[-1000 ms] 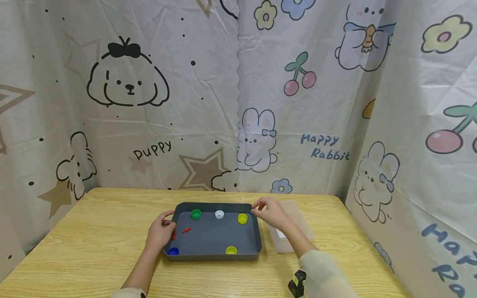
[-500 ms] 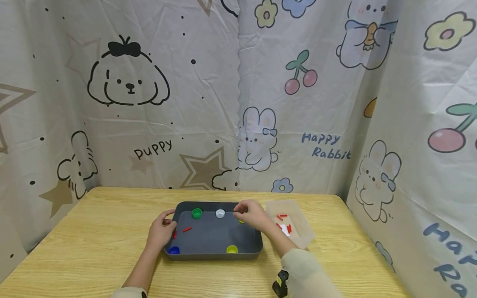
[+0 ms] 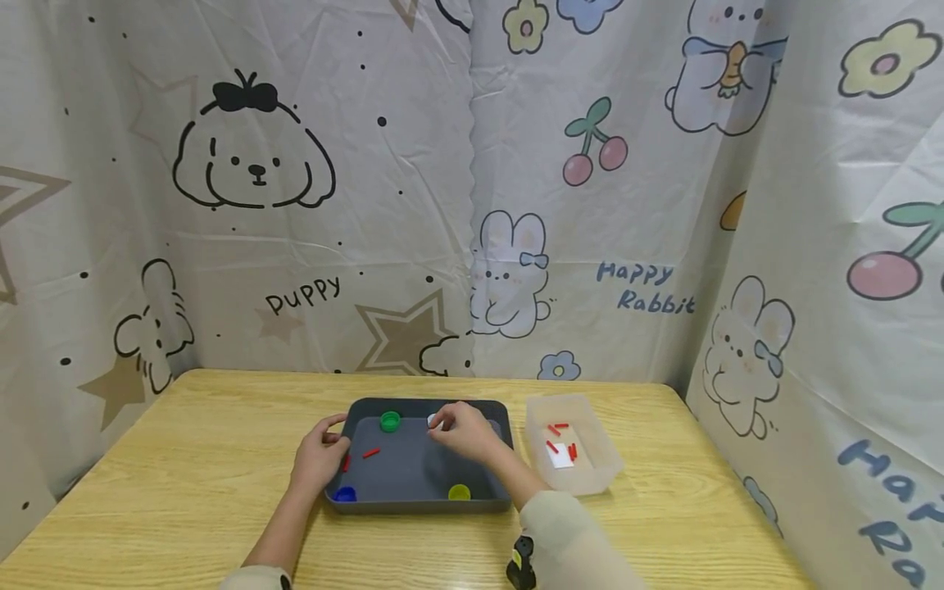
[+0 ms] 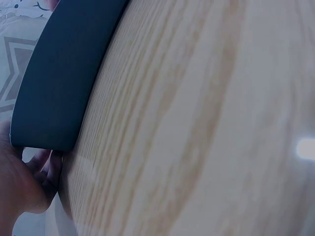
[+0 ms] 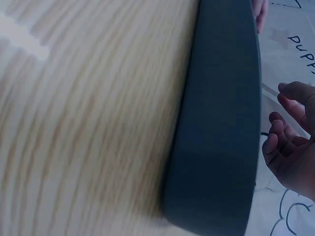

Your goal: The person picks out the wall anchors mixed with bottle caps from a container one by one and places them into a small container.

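Note:
My left hand (image 3: 317, 460) grips the left side of a dark grey tray (image 3: 398, 479); in the left wrist view its fingers curl at the tray's corner. Over the back of the tray, my right hand (image 3: 465, 433) pinches what looks like a small red stick, mostly hidden by thumb and forefinger. Its fingertips are right at a white cap (image 3: 431, 420), which they partly cover. Inside the tray are a green cap (image 3: 390, 421), a blue cap (image 3: 345, 494) and a yellow cap (image 3: 460, 492). Two red sticks (image 3: 371, 452) lie toward its left. The second yellow cap is hidden behind my right hand.
Right of the tray stands a translucent plastic box (image 3: 593, 482) with several red sticks (image 3: 562, 426) and a white card (image 3: 560, 456) inside. Both stand on a wooden table (image 3: 206, 467), with a printed curtain (image 3: 398, 229) behind and at the sides.
My right hand has moved left from the tray's back right corner, past the right yellow cap, to the white cap. The box's contents have come into view. My left hand stays put.

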The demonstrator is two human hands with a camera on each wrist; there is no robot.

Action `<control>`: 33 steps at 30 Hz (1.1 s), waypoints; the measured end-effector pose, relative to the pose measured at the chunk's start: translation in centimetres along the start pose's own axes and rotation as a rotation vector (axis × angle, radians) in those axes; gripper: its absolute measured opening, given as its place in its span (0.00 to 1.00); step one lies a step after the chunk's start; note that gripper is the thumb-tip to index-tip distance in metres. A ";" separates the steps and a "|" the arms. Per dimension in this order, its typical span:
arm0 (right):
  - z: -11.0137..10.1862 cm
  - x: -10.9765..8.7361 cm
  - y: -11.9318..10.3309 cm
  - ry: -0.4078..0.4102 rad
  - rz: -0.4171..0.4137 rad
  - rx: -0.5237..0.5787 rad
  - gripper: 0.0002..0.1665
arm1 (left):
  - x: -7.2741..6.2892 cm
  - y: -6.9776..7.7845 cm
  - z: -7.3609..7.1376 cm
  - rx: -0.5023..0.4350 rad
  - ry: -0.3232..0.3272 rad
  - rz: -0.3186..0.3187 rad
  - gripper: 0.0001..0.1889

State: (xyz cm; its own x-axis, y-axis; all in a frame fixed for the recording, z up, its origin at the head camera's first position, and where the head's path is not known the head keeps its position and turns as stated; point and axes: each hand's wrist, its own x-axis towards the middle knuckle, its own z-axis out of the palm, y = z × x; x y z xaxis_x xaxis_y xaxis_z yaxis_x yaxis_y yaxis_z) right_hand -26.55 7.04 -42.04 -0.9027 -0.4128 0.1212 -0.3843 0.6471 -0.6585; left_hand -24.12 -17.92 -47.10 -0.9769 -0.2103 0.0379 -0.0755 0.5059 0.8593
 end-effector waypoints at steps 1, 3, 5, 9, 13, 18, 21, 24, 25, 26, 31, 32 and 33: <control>0.3 0.1 -0.1 -0.003 -0.005 -0.001 0.06 | 0.0 0.0 0.0 0.000 0.004 -0.003 0.24; 0.8 0.2 -0.2 -0.010 -0.007 -0.012 0.05 | 0.0 -0.1 0.0 -0.003 0.007 -0.005 0.24; 1.3 0.3 -0.3 -0.016 -0.002 -0.025 0.05 | 0.0 -0.1 0.1 -0.006 0.006 -0.003 0.24; 2.3 0.5 -0.7 -0.033 0.005 -0.051 0.05 | 0.0 -0.2 0.3 -0.013 0.005 0.001 0.24; 3.2 0.8 -1.4 -0.042 -0.009 -0.067 0.05 | -0.1 0.0 0.2 -0.015 0.011 -0.001 0.24; 4.6 1.4 -2.3 -0.042 -0.037 -0.084 0.05 | 0.0 0.0 0.0 -0.016 0.011 -0.002 0.24; 5.4 1.7 -2.7 -0.046 -0.038 -0.109 0.06 | 0.0 0.0 0.0 -0.018 0.009 -0.003 0.24; 6.1 1.9 -3.0 -0.056 -0.029 -0.125 0.07 | 0.1 -0.1 0.0 -0.021 0.006 -0.005 0.24; 6.3 2.0 -3.2 -0.059 -0.029 -0.121 0.08 | 0.1 -0.1 0.0 -0.022 0.004 -0.006 0.24; 6.5 2.0 -3.3 -0.061 -0.030 -0.118 0.08 | 0.1 -0.1 0.0 -0.023 0.002 -0.006 0.24; 7.2 2.4 -3.6 -0.056 -0.029 -0.107 0.09 | 0.1 -0.2 0.0 -0.026 -0.004 -0.008 0.24; 7.3 2.5 -3.5 -0.053 -0.029 -0.109 0.10 | 0.1 -0.2 0.0 -0.028 -0.003 -0.007 0.24; 7.4 2.5 -3.5 -0.052 -0.026 -0.108 0.10 | 0.1 -0.2 0.0 -0.028 -0.003 -0.007 0.24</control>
State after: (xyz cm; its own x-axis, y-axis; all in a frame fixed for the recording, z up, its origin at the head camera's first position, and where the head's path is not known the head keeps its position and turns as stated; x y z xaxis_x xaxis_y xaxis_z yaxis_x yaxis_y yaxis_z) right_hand -26.04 -1.06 -44.93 -0.8820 -0.4613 0.0967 -0.4287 0.7000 -0.5711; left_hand -24.25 -18.05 -47.27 -0.9769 -0.2114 0.0309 -0.0763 0.4807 0.8736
